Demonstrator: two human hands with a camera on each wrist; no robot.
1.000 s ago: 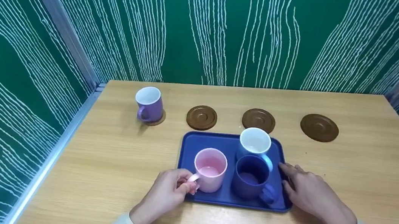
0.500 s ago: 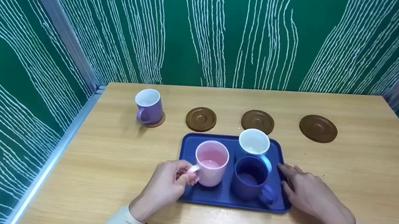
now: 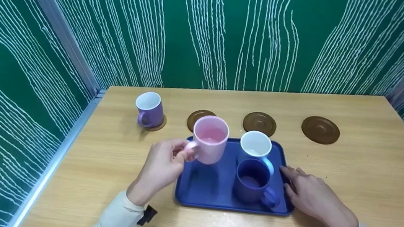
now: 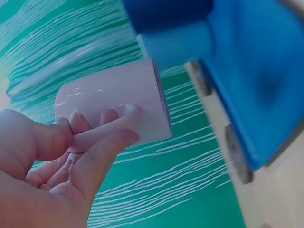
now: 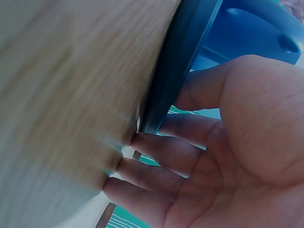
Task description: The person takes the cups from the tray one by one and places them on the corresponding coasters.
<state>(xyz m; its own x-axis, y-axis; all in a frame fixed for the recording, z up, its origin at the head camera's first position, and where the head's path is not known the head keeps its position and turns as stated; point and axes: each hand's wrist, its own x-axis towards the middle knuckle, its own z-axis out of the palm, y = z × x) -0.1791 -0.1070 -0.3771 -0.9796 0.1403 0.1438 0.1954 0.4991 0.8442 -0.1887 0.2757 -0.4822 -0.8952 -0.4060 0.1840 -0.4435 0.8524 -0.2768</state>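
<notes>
My left hand (image 3: 162, 162) pinches the handle of a pink mug (image 3: 209, 141), seen close up in the left wrist view. The mug hangs upright above the left part of a blue tray (image 3: 200, 190). On the tray's right half stand a light blue mug (image 3: 255, 147) and, nearer me, a dark blue mug (image 3: 252, 181). At the tray's right edge rests my right hand (image 3: 320, 199). In the right wrist view its thumb and index finger touch the tray's rim (image 5: 173, 61), while the other fingertips lie on the wooden table (image 5: 71, 104).
A purple mug (image 3: 152, 113) with a white inside stands on a coaster at the back left. Brown round coasters, one half hidden behind the pink mug, one in the middle (image 3: 259, 123) and one at right (image 3: 320, 130), lie behind the tray. Green walls (image 3: 196, 32) enclose the table.
The pink mug has risen off the tray and moved away from me and slightly left, held in my left hand. My right hand has stayed at the tray's edge.
</notes>
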